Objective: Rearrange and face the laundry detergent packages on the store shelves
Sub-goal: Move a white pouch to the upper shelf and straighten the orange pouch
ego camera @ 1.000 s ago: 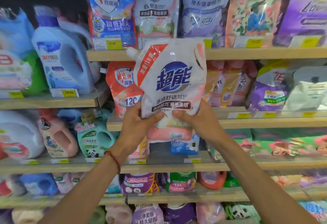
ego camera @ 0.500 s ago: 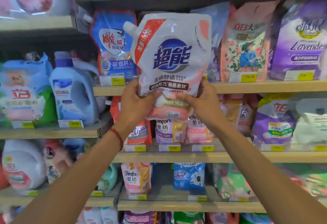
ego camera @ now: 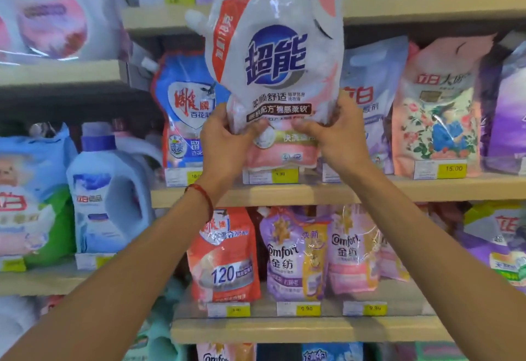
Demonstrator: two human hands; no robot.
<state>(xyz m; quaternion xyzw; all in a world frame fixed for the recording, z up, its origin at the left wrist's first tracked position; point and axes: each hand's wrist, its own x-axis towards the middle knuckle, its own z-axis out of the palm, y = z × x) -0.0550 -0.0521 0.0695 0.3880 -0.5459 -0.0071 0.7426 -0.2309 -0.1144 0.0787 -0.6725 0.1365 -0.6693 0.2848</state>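
Observation:
A white and pink detergent pouch with a blue round logo and a spout at its upper left is held upright in front of the shelves. My left hand grips its lower left corner and my right hand grips its lower right corner. The pouch's bottom hangs just above the wooden shelf that carries a blue pouch, a pale blue pouch and a floral pink pouch. The held pouch hides the shelf slot behind it.
To the left, a blue detergent jug stands on a lower shelf. Below are an orange-red pouch and purple Comfort pouches. Yellow price tags line the shelf edges. A higher shelf runs above.
Both hands have lifted the white pouch upward, from the level of the lower shelf to the shelf above it. The view has tilted up with it.

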